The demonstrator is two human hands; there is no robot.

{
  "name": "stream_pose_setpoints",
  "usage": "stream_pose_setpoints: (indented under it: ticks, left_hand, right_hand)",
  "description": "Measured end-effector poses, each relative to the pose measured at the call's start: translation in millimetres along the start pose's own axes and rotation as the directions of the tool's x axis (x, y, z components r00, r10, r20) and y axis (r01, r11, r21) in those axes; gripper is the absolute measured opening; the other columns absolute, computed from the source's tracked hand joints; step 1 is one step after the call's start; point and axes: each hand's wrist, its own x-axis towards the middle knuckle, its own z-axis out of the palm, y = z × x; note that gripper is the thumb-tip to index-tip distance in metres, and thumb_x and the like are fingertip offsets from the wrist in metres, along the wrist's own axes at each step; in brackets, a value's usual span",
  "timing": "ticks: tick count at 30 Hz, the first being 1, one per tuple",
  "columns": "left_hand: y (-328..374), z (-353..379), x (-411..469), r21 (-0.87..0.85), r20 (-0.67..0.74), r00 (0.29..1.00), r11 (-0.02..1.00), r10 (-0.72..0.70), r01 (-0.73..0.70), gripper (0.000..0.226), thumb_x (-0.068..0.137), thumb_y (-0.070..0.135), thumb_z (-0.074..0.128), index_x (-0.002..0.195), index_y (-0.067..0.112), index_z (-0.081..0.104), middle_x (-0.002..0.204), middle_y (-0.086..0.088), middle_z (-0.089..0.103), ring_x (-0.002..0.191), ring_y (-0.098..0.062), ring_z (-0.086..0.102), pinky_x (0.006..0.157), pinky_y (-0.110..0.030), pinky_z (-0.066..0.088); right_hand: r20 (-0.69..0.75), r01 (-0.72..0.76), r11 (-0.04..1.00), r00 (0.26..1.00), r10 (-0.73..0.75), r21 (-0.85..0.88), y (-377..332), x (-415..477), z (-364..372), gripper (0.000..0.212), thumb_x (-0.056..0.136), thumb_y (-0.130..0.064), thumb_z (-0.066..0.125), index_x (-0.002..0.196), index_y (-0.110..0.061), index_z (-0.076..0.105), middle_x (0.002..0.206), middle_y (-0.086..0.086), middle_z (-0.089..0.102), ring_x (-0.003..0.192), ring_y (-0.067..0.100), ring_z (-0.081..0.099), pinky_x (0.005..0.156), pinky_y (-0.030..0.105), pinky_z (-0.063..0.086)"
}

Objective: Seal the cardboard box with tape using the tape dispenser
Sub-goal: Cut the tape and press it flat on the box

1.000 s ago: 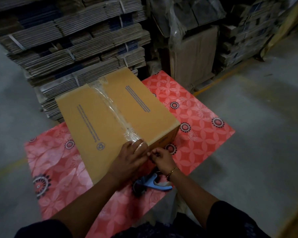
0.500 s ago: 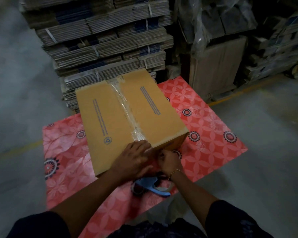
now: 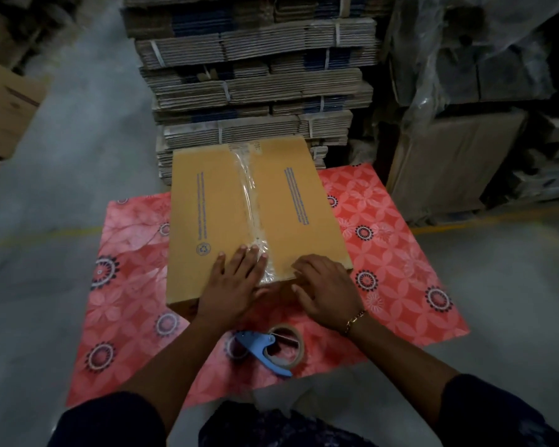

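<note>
A closed brown cardboard box [image 3: 213,208] lies on a red flowered mat [image 3: 391,246]. A strip of clear tape [image 3: 250,195] runs along its middle seam from the far edge to the near edge. My left hand [image 3: 233,285] lies flat on the box's near edge, fingers spread, touching the tape end. My right hand [image 3: 328,291] rests on the near right corner with fingers curled over the edge. A blue tape dispenser [image 3: 267,350] with a roll of tape lies on the mat just below both hands, held by neither.
Strapped bundles of flat cardboard [image 3: 255,75] are stacked right behind the box. Plastic-wrapped cartons [image 3: 465,91] stand at the right, another carton [image 3: 4,104] at the far left. Grey concrete floor [image 3: 46,195] surrounds the mat.
The view has swung so the box now lies straight ahead. My left hand has flattened on the box top, and my right hand has come up from the front face onto the near right corner.
</note>
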Motion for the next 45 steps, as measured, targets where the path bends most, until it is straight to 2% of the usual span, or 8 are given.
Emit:
stream_pose_setpoints:
  ticks: [10,16,25,30,36,40,43,45]
  left_hand:
    - [1.3,-5.8,0.7,-0.006,0.095,0.995,1.000,-0.024,0.024,0.077,0.091,0.059,0.042,0.154,0.015,0.035,0.162,-0.009,0.038,0.150,-0.030,0.035,0.114,-0.061,0.035]
    - [0.5,-1.6,0.0,-0.078,-0.008,1.000,0.997,-0.022,0.021,0.082,0.095,0.072,0.033,0.154,0.015,0.038,0.164,-0.008,0.035,0.152,-0.027,0.031,0.118,-0.059,0.027]
    - [1.2,9.4,3.6,0.006,-0.100,0.994,0.999,-0.032,0.033,0.069,0.100,0.064,0.034,0.147,0.016,0.047,0.155,-0.007,0.049,0.144,-0.027,0.045,0.111,-0.057,0.040]
    - [-3.4,11.6,6.9,0.039,-0.047,0.999,0.999,-0.018,0.020,0.073,0.094,0.064,0.042,0.148,0.015,0.044,0.156,-0.007,0.048,0.144,-0.028,0.045,0.110,-0.059,0.042]
    - [-1.7,-1.2,5.2,0.005,0.036,0.999,1.000,-0.026,0.026,0.093,0.076,0.052,0.073,0.153,0.016,0.037,0.162,-0.007,0.039,0.150,-0.028,0.036,0.116,-0.058,0.034]
    - [-13.8,-7.9,-7.6,-0.080,0.020,1.000,0.997,-0.011,0.013,0.089,0.088,0.072,0.044,0.159,0.021,0.024,0.169,-0.003,0.022,0.155,-0.025,0.021,0.122,-0.054,0.025]
    - [-30.6,-8.8,-27.3,-0.155,0.047,0.975,0.963,-0.216,0.221,0.086,0.091,0.081,0.015,0.159,0.030,0.024,0.169,0.003,0.019,0.156,-0.022,0.019,0.123,-0.056,0.020]
    - [-39.1,-6.6,-37.4,-0.186,0.052,0.920,0.901,-0.388,0.391,0.079,0.094,0.075,0.016,0.159,0.031,0.022,0.170,0.003,0.016,0.156,-0.024,0.018,0.121,-0.059,0.016]
  right_hand:
    - [0.345,0.293,0.946,0.910,-0.231,-0.138,-0.4,57.4,30.9,0.085,0.093,-0.069,0.031,0.154,-0.009,0.026,0.162,0.011,0.028,0.151,0.024,0.024,0.121,0.043,0.027]
    - [0.334,0.364,0.911,0.898,-0.287,-0.195,7.4,58.5,45.6,0.081,0.096,-0.062,0.027,0.152,-0.004,0.030,0.159,0.015,0.034,0.149,0.027,0.028,0.119,0.042,0.026]
    - [0.328,0.385,0.899,0.894,-0.306,-0.210,9.5,57.6,48.2,0.080,0.093,-0.053,0.038,0.154,-0.003,0.024,0.162,0.015,0.027,0.151,0.028,0.021,0.121,0.042,0.023]
    - [0.353,0.351,0.915,0.896,-0.267,-0.199,6.0,59.3,45.5,0.088,0.087,-0.043,0.059,0.156,-0.005,0.019,0.164,0.014,0.022,0.153,0.027,0.017,0.123,0.041,0.019]
    - [0.409,0.336,0.930,0.877,-0.250,-0.151,3.9,61.1,36.2,0.092,0.086,-0.038,0.056,0.157,-0.008,0.006,0.167,0.011,0.007,0.154,0.025,0.004,0.124,0.044,0.014]
    - [0.430,0.252,0.959,0.886,-0.176,-0.127,11.5,54.1,25.6,0.098,0.086,-0.076,0.031,0.158,-0.016,0.001,0.168,0.003,-0.004,0.154,0.020,-0.004,0.125,0.044,0.004]
    - [0.339,0.086,0.989,0.940,-0.042,-0.117,35.6,41.0,14.3,0.088,0.089,-0.072,0.015,0.158,-0.019,0.009,0.168,0.001,0.001,0.154,0.020,0.000,0.124,0.044,0.005]
    - [0.273,-0.059,0.993,0.958,0.084,-0.101,54.0,33.2,8.0,0.085,0.091,-0.071,0.016,0.158,-0.018,0.013,0.168,0.002,0.004,0.154,0.020,0.002,0.123,0.047,0.010]
